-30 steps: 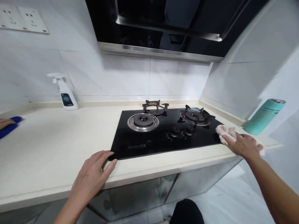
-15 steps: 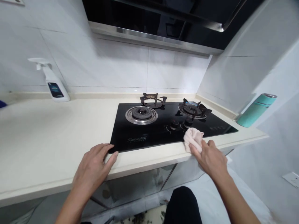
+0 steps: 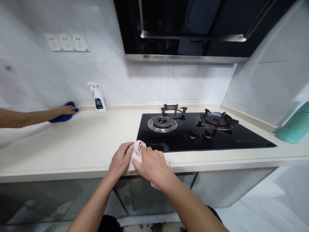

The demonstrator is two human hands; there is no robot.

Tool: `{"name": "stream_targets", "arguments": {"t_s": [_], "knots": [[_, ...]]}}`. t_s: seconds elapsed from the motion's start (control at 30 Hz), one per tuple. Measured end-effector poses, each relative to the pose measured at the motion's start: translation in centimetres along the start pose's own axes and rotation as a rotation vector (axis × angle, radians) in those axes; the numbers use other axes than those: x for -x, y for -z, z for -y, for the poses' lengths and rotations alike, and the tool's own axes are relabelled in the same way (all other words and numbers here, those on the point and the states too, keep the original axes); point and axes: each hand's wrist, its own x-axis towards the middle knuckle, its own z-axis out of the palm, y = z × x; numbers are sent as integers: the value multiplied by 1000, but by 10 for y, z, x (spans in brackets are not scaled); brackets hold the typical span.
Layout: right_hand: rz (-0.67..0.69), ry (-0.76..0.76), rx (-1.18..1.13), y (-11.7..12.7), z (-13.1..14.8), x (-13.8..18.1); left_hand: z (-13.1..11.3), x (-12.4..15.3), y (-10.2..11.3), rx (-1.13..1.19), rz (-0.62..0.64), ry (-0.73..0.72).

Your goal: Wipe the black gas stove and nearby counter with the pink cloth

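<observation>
My right hand (image 3: pixel 153 162) is closed round a crumpled pale pink cloth (image 3: pixel 137 152), pressed on the counter at the front left corner of the black gas cooktop (image 3: pixel 173 141). Part of the cloth hangs below my palm over the counter's front edge. My left hand (image 3: pixel 120 161) lies at the counter edge just left of it, fingers stretched out and its thumb and fingertips against the cloth. Two burners and two knobs sit on the cooktop. One pan support (image 3: pixel 173 111) stands off its burner, at the back of the glass.
At the left, another person's hand (image 3: pixel 69 110) holds a blue cloth (image 3: pixel 61 118) against the back of the counter (image 3: pixel 96 138). A white spray bottle (image 3: pixel 99 101) stands by the wall. A teal flask (image 3: pixel 294 125) is at the right. The range hood (image 3: pixel 188 58) hangs above.
My right hand has carried the cloth leftward along the cooktop's front edge to beside my left hand. The view has turned left, bringing the other person's arm and the wall sockets into sight.
</observation>
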Motion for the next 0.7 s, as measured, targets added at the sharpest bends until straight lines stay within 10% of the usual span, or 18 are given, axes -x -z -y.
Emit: {"name": "stream_targets", "arguments": {"t_s": [0.2, 0.5, 0.7], "knots": [[31, -83, -205, 30, -39, -21, -37, 11, 19, 47, -210, -113], [-95, -273, -263, 25, -168, 2, -85, 19, -32, 37, 239, -231], [-443, -219, -389, 9, -216, 31, -123, -8, -72, -131, 602, -276]]}}
